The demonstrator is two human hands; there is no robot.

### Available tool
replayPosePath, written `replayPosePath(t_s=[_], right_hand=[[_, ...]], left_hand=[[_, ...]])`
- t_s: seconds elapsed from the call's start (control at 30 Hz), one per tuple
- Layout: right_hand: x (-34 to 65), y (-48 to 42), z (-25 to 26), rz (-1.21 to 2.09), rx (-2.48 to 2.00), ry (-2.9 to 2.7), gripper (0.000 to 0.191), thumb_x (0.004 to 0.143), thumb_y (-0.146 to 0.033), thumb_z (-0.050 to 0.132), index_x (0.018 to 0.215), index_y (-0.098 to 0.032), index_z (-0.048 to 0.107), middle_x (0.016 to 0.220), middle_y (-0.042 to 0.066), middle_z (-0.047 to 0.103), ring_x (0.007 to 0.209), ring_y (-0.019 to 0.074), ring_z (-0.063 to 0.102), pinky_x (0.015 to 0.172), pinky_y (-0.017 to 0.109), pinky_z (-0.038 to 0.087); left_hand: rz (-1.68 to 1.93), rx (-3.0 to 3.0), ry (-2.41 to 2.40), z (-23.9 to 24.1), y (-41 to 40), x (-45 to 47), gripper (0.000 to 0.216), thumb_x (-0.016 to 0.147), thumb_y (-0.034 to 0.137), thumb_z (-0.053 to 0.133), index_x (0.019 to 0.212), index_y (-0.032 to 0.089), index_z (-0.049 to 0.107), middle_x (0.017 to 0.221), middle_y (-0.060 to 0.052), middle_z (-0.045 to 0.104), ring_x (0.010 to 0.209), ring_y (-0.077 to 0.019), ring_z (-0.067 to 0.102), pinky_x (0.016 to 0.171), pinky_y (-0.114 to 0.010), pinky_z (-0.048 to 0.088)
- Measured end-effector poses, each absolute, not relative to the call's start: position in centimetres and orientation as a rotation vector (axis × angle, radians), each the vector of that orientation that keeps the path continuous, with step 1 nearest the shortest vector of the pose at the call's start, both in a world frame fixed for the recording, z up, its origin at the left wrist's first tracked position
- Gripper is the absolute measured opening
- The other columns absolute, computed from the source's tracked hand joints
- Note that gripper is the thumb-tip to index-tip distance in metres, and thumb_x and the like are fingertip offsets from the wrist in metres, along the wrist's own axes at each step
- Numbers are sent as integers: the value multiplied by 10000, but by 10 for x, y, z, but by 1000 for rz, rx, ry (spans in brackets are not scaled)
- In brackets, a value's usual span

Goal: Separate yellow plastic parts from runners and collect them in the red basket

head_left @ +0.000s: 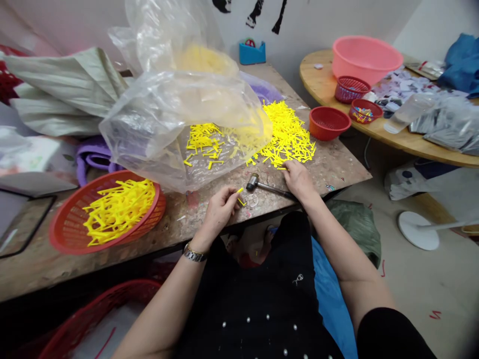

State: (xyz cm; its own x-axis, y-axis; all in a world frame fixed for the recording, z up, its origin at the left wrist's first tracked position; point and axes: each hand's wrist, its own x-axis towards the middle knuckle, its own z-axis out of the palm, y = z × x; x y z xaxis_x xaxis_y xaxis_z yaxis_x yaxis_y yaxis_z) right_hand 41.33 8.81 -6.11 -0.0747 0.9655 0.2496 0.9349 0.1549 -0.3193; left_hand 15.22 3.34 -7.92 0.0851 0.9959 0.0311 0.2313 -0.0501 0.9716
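Observation:
My left hand is near the table's front edge, its thumb and fingers pinched on a small bent yellow plastic piece. My right hand is at the near edge of a loose heap of the same yellow pieces, fingertips closed on one piece. Between both hands lies a hammer, its dark head to the left and its handle running under my right wrist. A small clear ring-like item sits beside the hammer head, too faint to name.
A large clear plastic bag with yellow pieces inside spreads across the worktable. At left stands a red basket of yellow pieces. A red bowl sits on the right corner. Behind are a blue tape dispenser and a pink basin.

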Motion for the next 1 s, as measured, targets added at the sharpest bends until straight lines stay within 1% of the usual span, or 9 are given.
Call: replayPosePath(t_s=[0.13, 0.27, 0.4, 0.53, 0.6, 0.67, 0.73, 0.83, 1.0], right_hand=[[401, 103, -56, 38, -1948, -2135, 257, 983, -207, 485, 1156, -178, 672, 1185, 135, 683, 1086, 259, 618, 864, 345, 471], [396, 112, -56, 25, -2009, -2189, 244, 978, -188, 467, 1063, -184, 696, 1150, 133, 694, 1047, 249, 639, 820, 324, 459], [402, 112, -58, 97, -1897, -2105, 230, 953, -168, 464, 982, -171, 692, 1095, 131, 711, 1023, 239, 636, 841, 326, 450], [405, 104, -60, 352, -1597, -1831, 140, 895, -206, 525, 838, -196, 653, 888, 48, 709, 882, 198, 631, 822, 320, 467], [401, 96, -62, 559, -1424, -1615, 106, 859, -259, 567, 780, -212, 621, 759, -8, 661, 752, 162, 615, 748, 296, 482], [394, 86, -65, 792, -1276, -1385, 115, 820, -314, 614, 756, -220, 600, 688, -41, 621, 649, 132, 594, 658, 264, 486], [384, 73, -66, 1001, -1164, -1194, 154, 784, -365, 667, 784, -223, 608, 700, -49, 639, 619, 114, 600, 615, 243, 495], [369, 55, -66, 1183, -1081, -1011, 236, 741, -408, 735, 808, -225, 603, 704, -53, 655, 603, 100, 600, 621, 234, 519], [354, 37, -69, 1201, -1036, -894, 263, 730, -411, 759, 818, -230, 590, 729, -52, 659, 637, 102, 617, 639, 229, 534]], left_hand=[[1042, 1475, 1311, -84, 33, 151, 233, 858, 441, 632, 829, 210, 632, 718, -25, 684, 552, -129, 589, 466, -213, 421], [1051, 1460, 1302, -84, 33, 150, 237, 847, 442, 635, 838, 205, 631, 722, -31, 693, 563, -135, 598, 472, -217, 437], [1065, 1405, 1274, -80, 33, 150, 262, 829, 460, 660, 810, 200, 631, 686, -24, 677, 555, -128, 593, 471, -211, 437], [1054, 1304, 1237, -77, 33, 150, 272, 804, 460, 709, 786, 195, 651, 645, -10, 650, 521, -110, 564, 461, -202, 423], [1036, 1213, 1193, -76, 32, 152, 280, 789, 461, 735, 803, 189, 671, 699, -20, 682, 490, -89, 534, 441, -196, 397], [1009, 1109, 1131, -74, 30, 157, 298, 767, 465, 766, 828, 184, 687, 750, -29, 708, 465, -71, 510, 423, -192, 370], [969, 1014, 1072, -71, 27, 163, 317, 739, 463, 800, 849, 185, 694, 774, -26, 714, 461, -63, 511, 429, -192, 382], [925, 956, 997, -64, 22, 176, 313, 709, 438, 835, 841, 189, 698, 800, -21, 705, 523, -74, 555, 467, -195, 437], [844, 909, 864, -56, 15, 188, 274, 705, 392, 849, 834, 191, 712, 831, -41, 710, 672, -121, 638, 486, -187, 464]])
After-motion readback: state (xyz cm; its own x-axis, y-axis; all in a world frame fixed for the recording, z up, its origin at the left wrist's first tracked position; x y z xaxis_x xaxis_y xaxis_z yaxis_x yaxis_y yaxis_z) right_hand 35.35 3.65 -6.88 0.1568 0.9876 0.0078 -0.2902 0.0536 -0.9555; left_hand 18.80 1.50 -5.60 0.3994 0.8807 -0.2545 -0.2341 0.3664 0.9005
